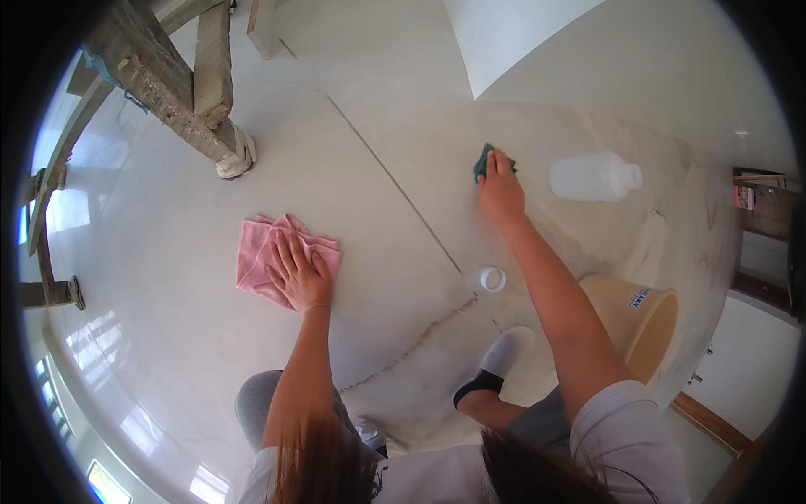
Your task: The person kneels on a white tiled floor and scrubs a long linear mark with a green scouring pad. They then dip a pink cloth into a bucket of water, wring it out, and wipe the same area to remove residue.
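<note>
On the pale marbled floor tiles, my left hand (301, 277) lies flat with spread fingers on a folded pink cloth (255, 249). Further right, my right hand (502, 189) presses a dark green scouring pad (483, 162) to the floor, its fingers over the pad. A translucent white plastic bottle (585, 177) without a cap lies on its side to the right of that hand. Beside my right forearm, a round white cap (493, 279) rests on the floor. Partly behind the same arm is a beige plastic bucket (620, 309), tipped on its side.
Rough wooden scaffold legs (170, 113) stand at the upper left, one foot wrapped in pale material. A white wall corner (504, 50) juts in at the top. White cabinet doors (749, 359) are at the right edge. My slippered foot (504, 356) is near the bucket.
</note>
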Demonstrator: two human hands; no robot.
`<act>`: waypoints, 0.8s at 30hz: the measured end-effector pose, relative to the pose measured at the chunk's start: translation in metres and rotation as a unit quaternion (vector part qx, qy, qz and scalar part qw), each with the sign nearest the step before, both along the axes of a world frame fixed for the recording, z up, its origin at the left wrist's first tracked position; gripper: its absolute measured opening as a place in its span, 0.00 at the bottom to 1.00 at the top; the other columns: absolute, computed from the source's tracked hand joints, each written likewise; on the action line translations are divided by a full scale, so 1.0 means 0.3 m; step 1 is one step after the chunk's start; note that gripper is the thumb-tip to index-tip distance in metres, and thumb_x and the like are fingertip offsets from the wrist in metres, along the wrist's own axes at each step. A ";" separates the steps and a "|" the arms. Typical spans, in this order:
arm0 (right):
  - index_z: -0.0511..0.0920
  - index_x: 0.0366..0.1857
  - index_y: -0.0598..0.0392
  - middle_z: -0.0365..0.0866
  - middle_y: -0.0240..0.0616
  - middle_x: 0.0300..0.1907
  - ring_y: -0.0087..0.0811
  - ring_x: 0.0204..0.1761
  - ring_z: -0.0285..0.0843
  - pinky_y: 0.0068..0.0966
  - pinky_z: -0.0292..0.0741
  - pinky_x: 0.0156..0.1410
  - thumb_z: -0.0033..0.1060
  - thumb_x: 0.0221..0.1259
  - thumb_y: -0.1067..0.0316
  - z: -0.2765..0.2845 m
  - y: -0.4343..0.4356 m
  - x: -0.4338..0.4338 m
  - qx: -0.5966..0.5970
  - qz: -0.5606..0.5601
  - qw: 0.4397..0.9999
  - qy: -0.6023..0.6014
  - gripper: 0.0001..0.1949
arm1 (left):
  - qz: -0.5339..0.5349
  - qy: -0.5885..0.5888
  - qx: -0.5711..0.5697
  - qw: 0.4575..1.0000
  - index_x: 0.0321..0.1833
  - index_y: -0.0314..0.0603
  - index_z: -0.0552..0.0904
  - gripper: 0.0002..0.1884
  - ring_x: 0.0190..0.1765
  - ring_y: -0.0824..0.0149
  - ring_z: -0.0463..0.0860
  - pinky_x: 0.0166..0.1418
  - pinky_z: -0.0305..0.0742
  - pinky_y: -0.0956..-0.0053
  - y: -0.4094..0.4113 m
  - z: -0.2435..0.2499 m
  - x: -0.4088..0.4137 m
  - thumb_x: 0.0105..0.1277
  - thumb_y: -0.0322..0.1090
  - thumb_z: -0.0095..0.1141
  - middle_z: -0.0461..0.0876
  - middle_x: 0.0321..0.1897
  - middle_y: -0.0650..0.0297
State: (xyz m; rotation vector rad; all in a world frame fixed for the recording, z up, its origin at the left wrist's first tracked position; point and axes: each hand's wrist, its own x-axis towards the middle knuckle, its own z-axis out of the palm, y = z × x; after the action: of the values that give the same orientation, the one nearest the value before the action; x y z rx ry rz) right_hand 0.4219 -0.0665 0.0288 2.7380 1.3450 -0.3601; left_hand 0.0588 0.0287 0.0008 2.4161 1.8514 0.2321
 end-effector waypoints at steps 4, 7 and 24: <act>0.53 0.73 0.62 0.48 0.46 0.76 0.44 0.77 0.45 0.42 0.53 0.77 0.40 0.72 0.51 -0.036 0.226 0.097 0.035 -0.111 0.993 -0.009 0.33 | -0.005 -0.003 0.000 1.000 0.75 0.56 0.60 0.29 0.79 0.63 0.49 0.77 0.41 0.50 0.004 0.000 0.029 0.70 0.49 0.38 0.52 0.78 0.67; 0.52 0.72 0.63 0.45 0.48 0.77 0.45 0.78 0.44 0.42 0.49 0.78 0.39 0.72 0.51 -0.063 0.454 -0.132 0.085 -0.010 0.996 -0.002 0.33 | -0.008 0.004 -0.011 1.000 0.75 0.56 0.59 0.30 0.79 0.63 0.48 0.78 0.40 0.51 0.009 0.006 0.013 0.70 0.49 0.38 0.52 0.78 0.67; 0.55 0.71 0.65 0.49 0.51 0.75 0.48 0.77 0.44 0.43 0.49 0.78 0.45 0.69 0.49 -0.083 0.469 -0.194 0.152 -0.015 0.988 0.020 0.34 | -0.009 0.002 0.007 1.000 0.75 0.55 0.60 0.29 0.79 0.63 0.49 0.78 0.39 0.52 0.012 0.011 0.014 0.71 0.50 0.36 0.53 0.77 0.67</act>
State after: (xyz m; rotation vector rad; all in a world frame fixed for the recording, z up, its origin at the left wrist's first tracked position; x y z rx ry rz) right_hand 0.3636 0.0743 0.0039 3.0123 1.4806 -0.2289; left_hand 0.0629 0.0321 0.0042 2.4432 1.8339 0.2396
